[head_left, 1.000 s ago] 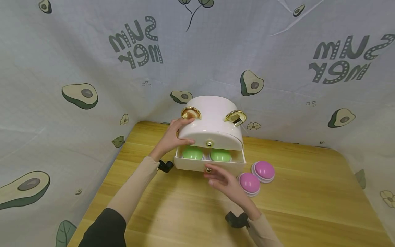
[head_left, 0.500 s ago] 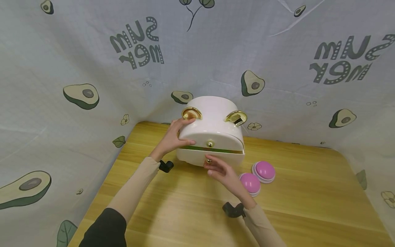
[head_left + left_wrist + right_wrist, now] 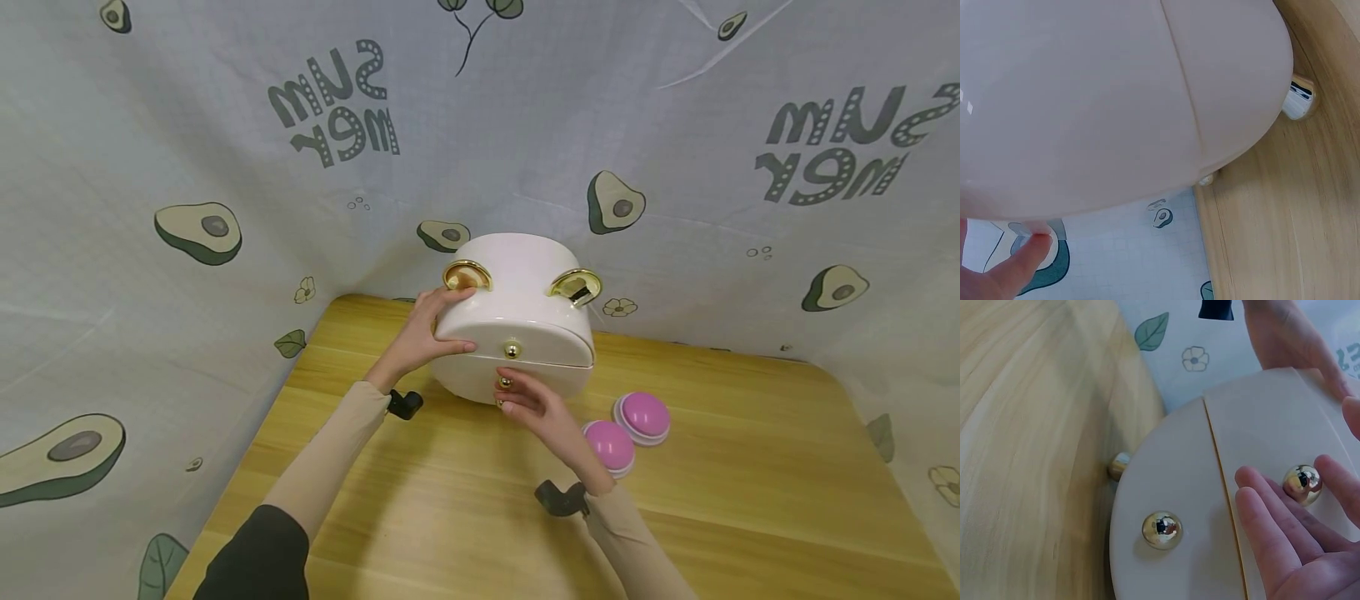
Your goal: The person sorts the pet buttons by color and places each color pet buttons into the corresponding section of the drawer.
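Note:
A white rounded drawer box (image 3: 517,258) with gold ears and knobs stands on the table, its lower drawer (image 3: 465,377) flush under the upper one. My left hand (image 3: 414,340) grips the box's left side, fingers on the curved top and thumb on the upper drawer's front. In the left wrist view a fingertip (image 3: 1038,244) is at the white shell. My right hand (image 3: 542,410) is at the lower drawer's front by its gold knob (image 3: 506,382). Its fingers look extended in the right wrist view, overlapping the upper knob (image 3: 1302,484), with the lower knob (image 3: 1161,530) uncovered.
Two pink domed pieces with white rims, one nearer (image 3: 609,446) and one farther (image 3: 645,417), lie right of the box beside my right forearm. The wooden table (image 3: 750,467) meets a printed cloth (image 3: 525,125) behind the box.
The lower drawer slid back into the box, hiding the two green domes inside. My right hand moved forward with the drawer front. My left hand stayed on the box.

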A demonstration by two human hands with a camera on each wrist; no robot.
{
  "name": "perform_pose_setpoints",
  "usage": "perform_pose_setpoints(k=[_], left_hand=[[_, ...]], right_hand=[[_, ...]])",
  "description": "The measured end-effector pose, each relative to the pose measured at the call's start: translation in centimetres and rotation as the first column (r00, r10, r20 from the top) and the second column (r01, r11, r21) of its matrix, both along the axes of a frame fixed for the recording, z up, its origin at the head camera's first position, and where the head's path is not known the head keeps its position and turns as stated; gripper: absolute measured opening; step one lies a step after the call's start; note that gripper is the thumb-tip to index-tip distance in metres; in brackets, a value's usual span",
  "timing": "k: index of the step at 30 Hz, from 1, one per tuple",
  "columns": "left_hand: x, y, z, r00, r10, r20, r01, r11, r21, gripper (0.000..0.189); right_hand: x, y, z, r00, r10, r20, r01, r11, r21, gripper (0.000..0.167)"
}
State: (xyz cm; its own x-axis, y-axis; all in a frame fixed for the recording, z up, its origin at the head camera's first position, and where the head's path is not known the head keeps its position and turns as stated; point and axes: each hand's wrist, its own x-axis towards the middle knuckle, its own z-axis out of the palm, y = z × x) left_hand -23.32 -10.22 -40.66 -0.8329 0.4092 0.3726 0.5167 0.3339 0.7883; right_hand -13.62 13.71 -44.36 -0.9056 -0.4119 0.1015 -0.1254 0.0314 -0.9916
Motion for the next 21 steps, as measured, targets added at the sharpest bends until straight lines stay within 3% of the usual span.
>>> perform_pose_setpoints(k=[6, 21], left_hand=[[-0.07, 0.09, -0.05, 0.999, 0.012, -0.03, -0.012, 1.0, -0.006, 0.078], [-0.01, 0.04, -0.26, 1.0, 0.012, -0.009, -0.012, 1.0, 0.028, 0.075]], right_hand=[[-0.16, 0.11, -0.13, 1.0, 0.012, -0.009, -0.012, 0.999, -0.032, 0.048], [-0.17, 0.08, -0.3, 1.0, 0.009, 0.0, -0.009, 0.999, -0.043, 0.048]])
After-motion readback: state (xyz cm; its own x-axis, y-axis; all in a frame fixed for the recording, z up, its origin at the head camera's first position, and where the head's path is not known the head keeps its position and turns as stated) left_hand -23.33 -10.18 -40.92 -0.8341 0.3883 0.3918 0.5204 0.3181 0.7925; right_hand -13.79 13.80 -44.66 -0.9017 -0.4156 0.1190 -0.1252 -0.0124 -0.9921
